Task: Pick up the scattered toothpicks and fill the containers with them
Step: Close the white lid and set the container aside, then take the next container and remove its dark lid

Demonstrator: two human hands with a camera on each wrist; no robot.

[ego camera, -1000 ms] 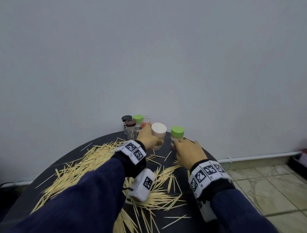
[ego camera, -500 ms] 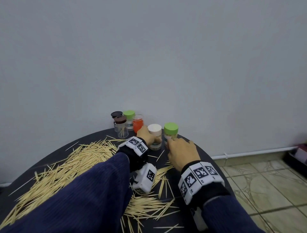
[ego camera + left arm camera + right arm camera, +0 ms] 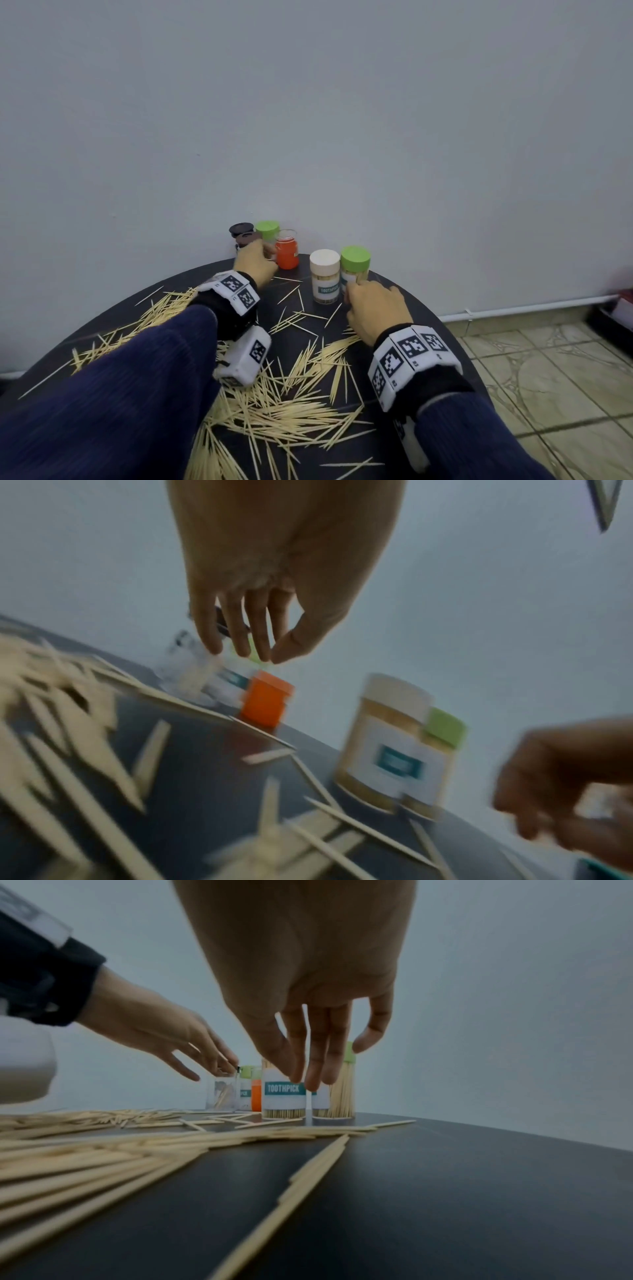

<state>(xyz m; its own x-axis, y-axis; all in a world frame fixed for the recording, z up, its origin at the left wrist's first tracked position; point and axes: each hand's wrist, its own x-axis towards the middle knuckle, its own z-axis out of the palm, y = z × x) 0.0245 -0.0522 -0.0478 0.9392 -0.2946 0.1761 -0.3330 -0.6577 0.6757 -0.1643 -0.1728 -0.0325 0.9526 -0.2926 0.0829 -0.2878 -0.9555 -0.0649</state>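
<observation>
Loose toothpicks [image 3: 291, 404] lie all over the dark round table [image 3: 445, 1191]. Two full labelled containers stand side by side, one with a white lid [image 3: 324, 275] and one with a green lid [image 3: 355, 262]. My right hand [image 3: 352, 291] hovers just in front of the green-lidded one, fingers straight and holding nothing [image 3: 308, 1074]. Further back stands a cluster: a clear brown-lidded container [image 3: 222, 1093], a black-lidded one [image 3: 241, 228], a second green-lidded one [image 3: 267, 230] and an orange one [image 3: 287, 253]. My left hand [image 3: 267, 251] reaches over the brown-lidded one with its fingers extended [image 3: 253, 653].
A plain grey wall rises right behind the containers. The table's rounded edge falls away on the right to a tiled floor [image 3: 548, 377], with a white pipe [image 3: 531, 305] along the skirting. The thickest toothpick piles [image 3: 113, 332] lie on the left and near side.
My left hand has let go of the white-lidded container and moved back and left to the rear cluster. My right hand has come off the green-lidded container and drawn slightly toward me.
</observation>
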